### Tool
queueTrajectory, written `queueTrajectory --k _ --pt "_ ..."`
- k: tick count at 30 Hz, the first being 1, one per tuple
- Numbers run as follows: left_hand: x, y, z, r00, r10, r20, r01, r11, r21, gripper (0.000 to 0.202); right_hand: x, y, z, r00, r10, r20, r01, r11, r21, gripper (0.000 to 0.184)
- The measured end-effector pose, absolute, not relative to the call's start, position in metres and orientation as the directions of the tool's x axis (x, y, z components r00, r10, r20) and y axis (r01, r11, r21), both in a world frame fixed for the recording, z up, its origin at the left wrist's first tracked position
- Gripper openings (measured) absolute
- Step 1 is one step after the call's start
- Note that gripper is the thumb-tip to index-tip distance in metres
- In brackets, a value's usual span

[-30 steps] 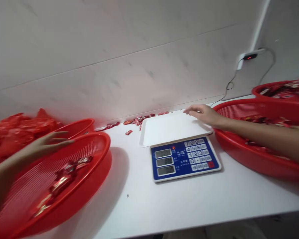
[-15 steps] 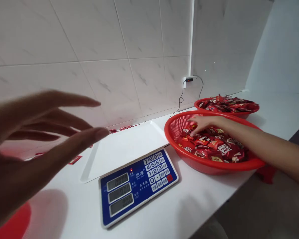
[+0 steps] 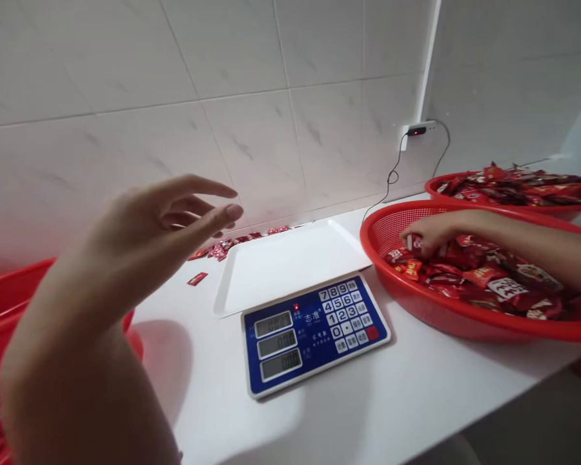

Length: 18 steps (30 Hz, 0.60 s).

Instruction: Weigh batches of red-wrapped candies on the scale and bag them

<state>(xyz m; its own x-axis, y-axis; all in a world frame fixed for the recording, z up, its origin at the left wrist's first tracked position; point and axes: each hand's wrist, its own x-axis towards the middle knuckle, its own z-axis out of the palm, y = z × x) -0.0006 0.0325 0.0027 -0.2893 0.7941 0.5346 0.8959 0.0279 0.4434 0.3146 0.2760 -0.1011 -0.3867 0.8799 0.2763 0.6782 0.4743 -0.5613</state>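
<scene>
Red packets point(image 3: 506, 284) lie in the basket point(image 3: 445, 321), right fingers point(image 3: 428, 244) gripping one (left fingers point(image 3: 206, 224) parted).

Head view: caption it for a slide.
Right hand among packets in a red basket, left hand raised, open, near a scale.

"Does the perforated basket point(image 3: 430, 318) beside you look plastic?"

"Yes, smooth plastic with a slight gloss; the snack packets point(image 3: 508, 289) inside show you shiny, crinkled film."

"And your weighing tray point(image 3: 290, 265)?"

"Smooth, nearly matt plastic. Your tabletop point(image 3: 332, 410) looks smooth too, and the wall tiles point(image 3: 252, 142) before you carry a faint sheen."
</scene>
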Motion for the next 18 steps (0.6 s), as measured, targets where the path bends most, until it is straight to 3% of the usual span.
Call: queueTrajectory --k 5,9,11,16,18 --pt "0.007 0.028 0.005 -0.262 0.763 0.592 0.884 -0.056 0.464 0.048 0.295 0.257 -0.052 -0.263 0.916 0.304 0.672 0.400 -0.624 0.054" --pt "0.015 0.049 -0.007 -0.197 0.824 0.532 0.878 -0.094 0.470 0.038 0.255 0.249 -0.015 -0.468 0.862 0.195 0.498 0.440 -0.747 0.037" --pt "0.015 0.059 -0.015 -0.150 0.850 0.505 0.893 -0.102 0.438 0.035 0.223 0.242 -0.018 -0.574 0.791 0.210 0.326 0.457 -0.828 0.049" --pt "0.007 0.066 -0.021 -0.119 0.883 0.454 0.903 -0.094 0.420 0.040 0.156 0.220 -0.070 -0.770 0.623 0.138 0.161 0.399 -0.903 0.033" --pt "0.008 0.062 -0.018 -0.136 0.879 0.457 0.901 -0.083 0.426 0.042 0.146 0.218 -0.086 -0.767 0.609 0.202 0.108 0.433 -0.895 0.027"
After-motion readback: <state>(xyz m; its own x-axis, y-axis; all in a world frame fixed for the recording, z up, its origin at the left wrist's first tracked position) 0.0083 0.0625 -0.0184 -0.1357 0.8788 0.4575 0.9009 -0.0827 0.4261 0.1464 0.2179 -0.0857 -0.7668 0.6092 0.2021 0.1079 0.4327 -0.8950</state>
